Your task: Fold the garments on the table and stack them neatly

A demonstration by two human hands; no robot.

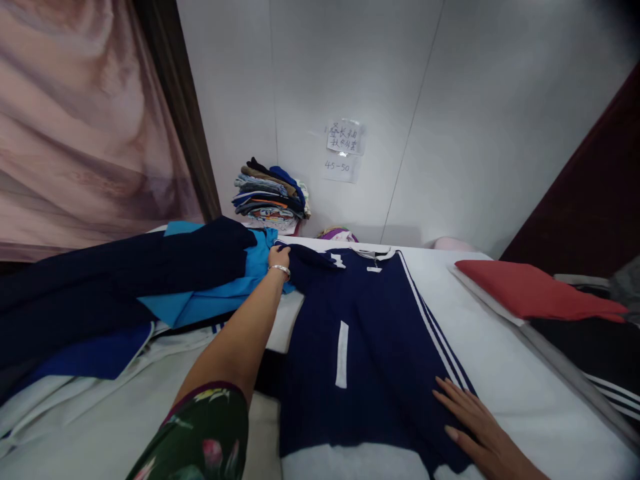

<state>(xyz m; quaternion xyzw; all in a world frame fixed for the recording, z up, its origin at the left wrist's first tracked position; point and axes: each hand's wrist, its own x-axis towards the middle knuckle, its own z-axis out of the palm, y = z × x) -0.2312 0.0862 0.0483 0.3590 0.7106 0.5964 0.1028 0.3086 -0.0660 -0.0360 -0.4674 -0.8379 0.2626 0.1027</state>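
A navy long-sleeved sweatshirt [370,313] with white stripes down one sleeve lies spread out in front of me, its collar toward the wall. At the upper left of the garment, my left hand [279,259] is closed on its navy cloth, the arm stretched far forward. My right hand [473,423] rests flat on the striped sleeve at the lower right, fingers spread. A white strip [342,355] shows on the middle of the sweatshirt.
Navy and light blue clothes [205,287] lie heaped on the left. Folded red [535,288] and black [585,360] garments sit on the right. A stack of folded clothes [273,193] stands by the wall, below and left of paper notes [344,150]. A pink curtain [90,120] hangs at left.
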